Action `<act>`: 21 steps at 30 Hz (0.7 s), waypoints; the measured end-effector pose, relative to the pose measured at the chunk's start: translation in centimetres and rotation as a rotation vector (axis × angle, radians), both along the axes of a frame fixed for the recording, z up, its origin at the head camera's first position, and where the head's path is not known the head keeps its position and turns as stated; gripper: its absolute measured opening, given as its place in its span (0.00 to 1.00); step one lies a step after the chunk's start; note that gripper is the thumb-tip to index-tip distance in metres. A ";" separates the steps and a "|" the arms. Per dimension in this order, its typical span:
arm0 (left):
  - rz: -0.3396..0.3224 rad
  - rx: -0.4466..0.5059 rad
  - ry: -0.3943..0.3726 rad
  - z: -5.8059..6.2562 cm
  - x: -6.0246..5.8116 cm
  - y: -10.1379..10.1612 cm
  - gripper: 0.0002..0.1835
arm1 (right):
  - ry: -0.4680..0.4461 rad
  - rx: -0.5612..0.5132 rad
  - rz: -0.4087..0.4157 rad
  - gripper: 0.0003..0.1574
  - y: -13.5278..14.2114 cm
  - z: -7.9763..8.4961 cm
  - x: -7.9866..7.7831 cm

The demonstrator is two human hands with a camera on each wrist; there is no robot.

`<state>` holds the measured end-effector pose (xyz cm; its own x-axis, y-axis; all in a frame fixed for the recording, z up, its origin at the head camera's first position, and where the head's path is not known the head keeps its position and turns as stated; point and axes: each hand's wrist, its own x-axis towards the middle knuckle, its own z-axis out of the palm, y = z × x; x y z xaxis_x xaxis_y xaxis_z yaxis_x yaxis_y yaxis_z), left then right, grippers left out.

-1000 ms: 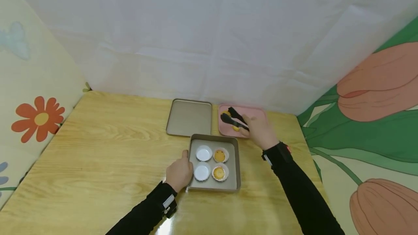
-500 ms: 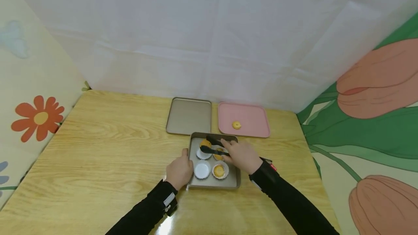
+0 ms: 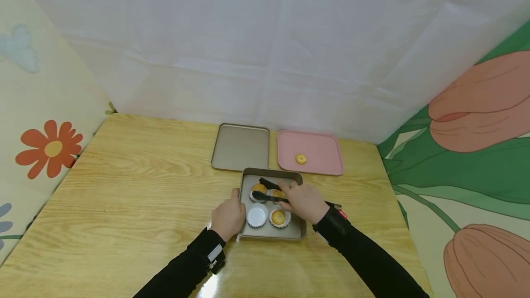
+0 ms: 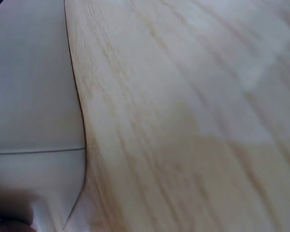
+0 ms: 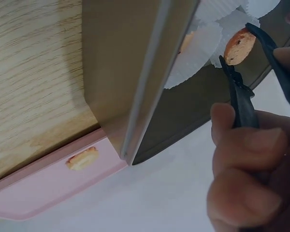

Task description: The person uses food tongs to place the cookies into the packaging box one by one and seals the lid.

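My left hand (image 3: 228, 215) grips the left wall of a square metal baking pan (image 3: 296, 230), its thumb along the rim. My right hand (image 3: 305, 200) holds black tongs (image 3: 270, 197) over the pan. Between the tong tips, in the right wrist view, is a small round cookie (image 5: 239, 47) with dark specks, at the back-left white paper baking cup. Another cookie (image 3: 278, 217) sits in the front-right cup, and one in the back-right cup is partly hidden by the tongs and fingers. The front-left baking cup (image 3: 256, 215) shows only its white inside.
A pink tray (image 3: 325, 151) behind the pan at right bears one cookie (image 3: 301, 159). A flat metal tray (image 3: 241, 146) lies beside it at left, close behind the pan. A white cloth (image 3: 265, 59) hangs along the table's back edge.
The tongs and right hand came from the pink tray to the pan with a cookie, then lowered it into the back-left cup. My left hand has kept its place.
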<state>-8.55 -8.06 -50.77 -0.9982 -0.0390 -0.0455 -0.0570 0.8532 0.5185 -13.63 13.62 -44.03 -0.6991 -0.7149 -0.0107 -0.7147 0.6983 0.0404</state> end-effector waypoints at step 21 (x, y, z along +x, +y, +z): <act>0.013 0.011 -0.021 0.4 0.1 0.0 0.21 | -0.022 0.019 -0.008 0.38 0.2 -0.2 0.0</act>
<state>-8.49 -8.02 -50.38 -0.9964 -0.0518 -0.0666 -0.0792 0.8463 0.5268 -13.61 13.80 -44.26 -0.7040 -0.7092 -0.0391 -0.7102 0.7029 0.0381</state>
